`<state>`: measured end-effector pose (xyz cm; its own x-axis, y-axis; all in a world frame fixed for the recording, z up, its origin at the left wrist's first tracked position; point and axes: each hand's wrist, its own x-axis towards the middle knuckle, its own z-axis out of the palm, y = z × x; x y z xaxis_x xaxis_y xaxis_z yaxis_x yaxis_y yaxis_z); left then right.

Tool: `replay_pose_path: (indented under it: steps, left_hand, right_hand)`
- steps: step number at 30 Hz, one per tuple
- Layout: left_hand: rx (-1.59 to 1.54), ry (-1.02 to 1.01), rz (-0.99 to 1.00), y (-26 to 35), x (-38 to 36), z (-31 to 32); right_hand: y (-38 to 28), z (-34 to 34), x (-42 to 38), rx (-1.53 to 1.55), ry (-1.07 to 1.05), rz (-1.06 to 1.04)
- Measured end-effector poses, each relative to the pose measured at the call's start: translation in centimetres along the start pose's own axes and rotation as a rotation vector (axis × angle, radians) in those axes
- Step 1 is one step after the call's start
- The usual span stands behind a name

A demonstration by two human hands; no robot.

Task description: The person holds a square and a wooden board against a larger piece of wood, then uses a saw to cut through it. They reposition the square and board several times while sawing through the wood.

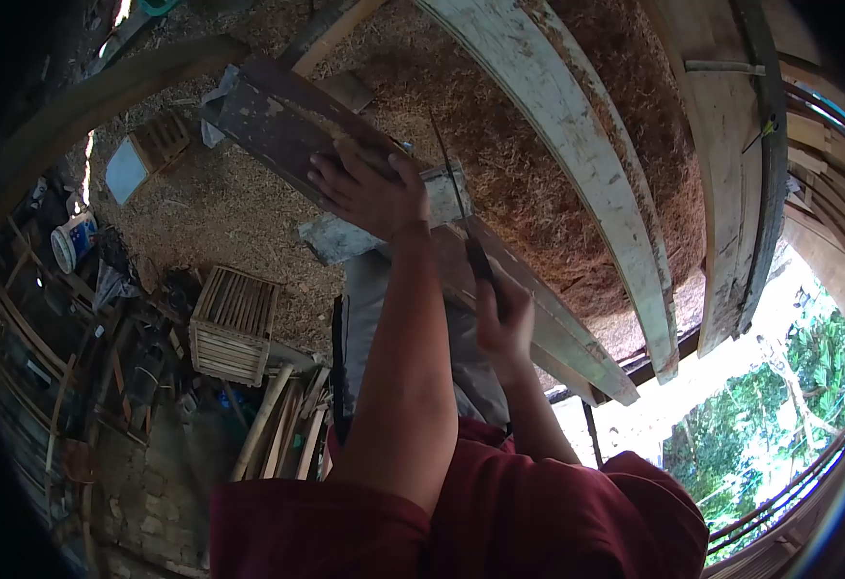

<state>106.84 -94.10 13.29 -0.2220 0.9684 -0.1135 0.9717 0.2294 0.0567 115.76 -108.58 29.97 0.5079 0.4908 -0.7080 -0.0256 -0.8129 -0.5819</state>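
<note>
My left hand [379, 193] lies spread on a long, dark, worn painted board [277, 121], fingers apart and pressing on its surface. A tan strip [369, 154] shows beside the fingers, partly covered. My right hand [504, 314] is closed around the dark handle of what looks like a handsaw [453, 179]. Its long thin blade is seen almost edge-on and points away from me, crossing the board to the right of my left hand. Beneath the board sits a pale crosswise plank [335, 236]. The board's near part [548, 304] runs down to the right, past my right wrist.
Large curved pale timbers [577, 145] stand to the right above brown shavings [499, 106]. A slatted wooden crate [234, 333] and a white bucket [73, 241] are at the left. Scrap wood sticks [282, 425] lean near my left side. Greenery shows beyond the right opening.
</note>
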Motion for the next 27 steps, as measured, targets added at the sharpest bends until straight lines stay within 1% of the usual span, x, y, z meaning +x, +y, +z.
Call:
replay_pose_path:
  steps: [3, 4, 6, 9, 12, 15, 16, 18, 21, 22, 24, 27]
  left_hand:
    - [-0.022, -0.005, -0.014, -0.2, -0.4, -0.4]
    - [-0.031, -0.002, -0.016, 0.0, -0.1, -0.1]
    - [-0.031, -0.015, -0.012, -0.4, -0.4, -0.2]
    - [-0.035, -0.020, -0.021, -0.3, -0.4, -0.3]
    - [-0.039, -0.010, -0.018, 0.1, -0.2, -0.4]
    - [-0.013, 0.003, -0.010, 0.1, -0.3, -0.5]
    - [-0.005, 0.020, -0.001, 0.2, 0.0, -0.1]
    - [0.018, 0.015, 0.009, -0.4, -0.6, -0.2]
    - [0.017, 0.018, 0.010, -0.2, -0.5, -0.2]
    - [0.021, 0.027, 0.020, -0.2, -0.6, -0.2]
    - [0.018, 0.041, 0.038, -0.1, -0.3, -0.1]
    - [0.015, 0.048, 0.047, -0.2, -0.4, 0.0]
  right_hand:
    - [-0.4, 2.0, 2.9, -0.007, 0.045, -0.075]
    - [-0.2, 1.5, 2.2, 0.022, 0.018, -0.041]
    - [0.4, -0.9, -2.1, 0.079, -0.033, 0.047]
    - [1.5, -2.4, -5.9, 0.044, -0.019, -0.052]
    - [-1.3, 0.2, 0.3, -0.018, -0.029, -0.018]
    - [-0.2, 2.0, 3.4, 0.033, 0.021, -0.090]
    - [0.6, 1.4, 2.5, 0.002, 0.009, -0.084]
    - [2.4, -1.1, -3.1, -0.064, -0.016, -0.036]
    - [1.5, -2.3, -6.4, -0.008, 0.060, -0.181]
    - [1.0, -2.2, -5.0, -0.055, 0.000, -0.031]
    - [0.1, 0.8, 0.6, 0.003, 0.049, -0.115]
    - [1.1, 1.7, 2.7, 0.130, 0.050, -0.058]
